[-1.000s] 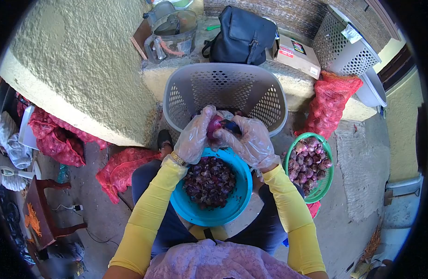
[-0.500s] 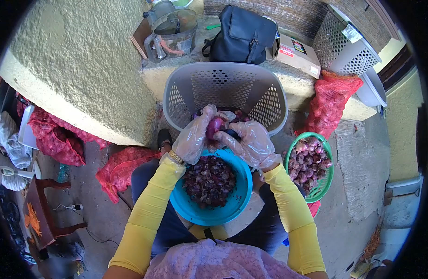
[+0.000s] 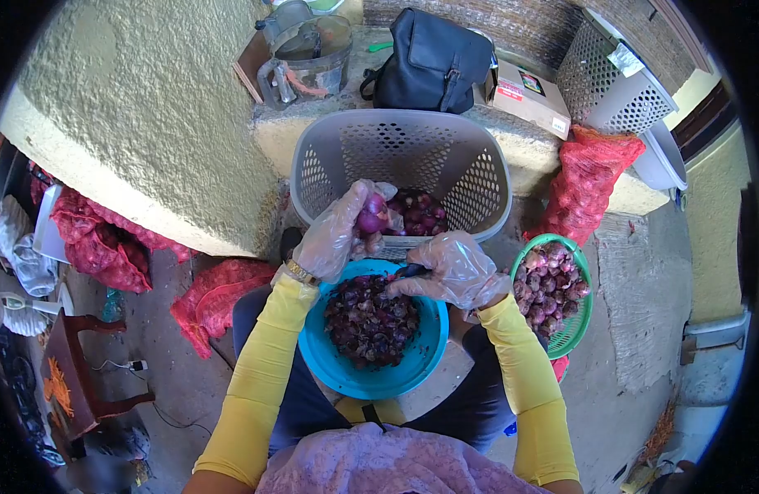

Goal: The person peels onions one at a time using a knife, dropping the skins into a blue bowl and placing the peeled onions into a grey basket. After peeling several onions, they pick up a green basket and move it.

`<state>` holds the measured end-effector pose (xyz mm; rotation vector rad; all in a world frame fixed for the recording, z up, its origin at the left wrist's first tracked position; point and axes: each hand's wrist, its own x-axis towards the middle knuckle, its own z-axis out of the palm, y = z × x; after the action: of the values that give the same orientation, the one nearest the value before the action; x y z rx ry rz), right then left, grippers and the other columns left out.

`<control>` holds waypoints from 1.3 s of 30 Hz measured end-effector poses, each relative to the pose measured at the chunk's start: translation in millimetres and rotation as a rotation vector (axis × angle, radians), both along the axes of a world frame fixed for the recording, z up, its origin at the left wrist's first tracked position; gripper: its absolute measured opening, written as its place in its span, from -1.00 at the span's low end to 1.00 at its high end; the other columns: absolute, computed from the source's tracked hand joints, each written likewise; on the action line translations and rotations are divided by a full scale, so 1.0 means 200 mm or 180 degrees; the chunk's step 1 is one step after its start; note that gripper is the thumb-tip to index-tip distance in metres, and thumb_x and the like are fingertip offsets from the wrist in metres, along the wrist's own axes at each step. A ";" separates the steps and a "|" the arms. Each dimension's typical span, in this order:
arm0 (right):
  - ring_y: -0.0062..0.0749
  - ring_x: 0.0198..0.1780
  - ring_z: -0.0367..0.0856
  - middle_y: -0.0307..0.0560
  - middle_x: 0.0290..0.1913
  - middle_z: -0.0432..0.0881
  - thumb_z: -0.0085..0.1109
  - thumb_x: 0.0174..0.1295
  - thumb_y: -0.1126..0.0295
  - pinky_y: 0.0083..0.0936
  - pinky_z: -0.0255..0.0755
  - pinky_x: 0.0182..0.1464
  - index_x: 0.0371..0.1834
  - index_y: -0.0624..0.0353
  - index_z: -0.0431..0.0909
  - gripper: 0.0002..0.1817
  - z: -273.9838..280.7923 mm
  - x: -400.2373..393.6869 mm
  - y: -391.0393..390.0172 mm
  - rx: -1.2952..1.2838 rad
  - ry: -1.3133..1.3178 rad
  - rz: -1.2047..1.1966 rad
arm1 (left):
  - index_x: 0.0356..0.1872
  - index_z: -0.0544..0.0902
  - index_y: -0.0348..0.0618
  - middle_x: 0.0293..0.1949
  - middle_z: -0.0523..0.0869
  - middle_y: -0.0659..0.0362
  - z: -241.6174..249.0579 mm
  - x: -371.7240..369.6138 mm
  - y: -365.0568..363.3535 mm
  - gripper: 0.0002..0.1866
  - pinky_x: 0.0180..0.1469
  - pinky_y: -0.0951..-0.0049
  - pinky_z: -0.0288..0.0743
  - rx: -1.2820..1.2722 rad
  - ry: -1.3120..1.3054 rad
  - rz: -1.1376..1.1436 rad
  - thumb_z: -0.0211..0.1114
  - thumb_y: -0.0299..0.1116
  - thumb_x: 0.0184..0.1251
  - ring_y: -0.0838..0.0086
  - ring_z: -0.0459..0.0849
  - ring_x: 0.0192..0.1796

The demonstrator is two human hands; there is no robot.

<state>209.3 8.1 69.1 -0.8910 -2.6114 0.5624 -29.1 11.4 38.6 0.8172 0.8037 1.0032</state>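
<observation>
My left hand (image 3: 336,235), in a clear plastic glove, is closed around a peeled red onion (image 3: 373,217) at the near rim of the grey basket (image 3: 305,152). My right hand (image 3: 453,270), gloved too, grips a small black-handled knife (image 3: 412,270) over the right rim of the blue basin (image 3: 433,333); its blade cannot be made out. Dark onion skins and scraps (image 3: 369,321) fill the bottom of that basin, between my knees. Inside the basket lie several shiny purple onions (image 3: 420,214), partly hidden by my left hand.
A green basket (image 3: 587,305) of unpeeled onions (image 3: 548,284) stands on the right. Red mesh sacks (image 3: 589,177) sit behind it and at left (image 3: 219,300). On the ledge are a black bag (image 3: 433,62), a cardboard box (image 3: 527,95) and a clear bucket (image 3: 313,58).
My hands have moved apart. The left has shifted slightly left with the onion; the right has come down and toward me, over the basin rim. More onions in the basket now show.
</observation>
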 end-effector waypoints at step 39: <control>0.23 -0.27 0.76 0.22 -0.37 0.75 0.39 0.36 -0.08 -0.04 0.60 -0.17 0.03 0.10 0.79 -0.53 -0.01 -0.08 0.01 -0.0464 0.0544 -0.0621 | -0.02 0.66 0.02 -0.41 0.61 0.33 0.02 0.04 -0.03 -0.35 -0.61 0.67 0.27 -0.0446 0.0534 -0.0703 0.02 0.44 0.59 0.66 0.45 -0.58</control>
<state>193.8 9.3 66.7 -1.0777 -2.3231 0.7470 -21.9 5.2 42.7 0.8560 0.8952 0.6815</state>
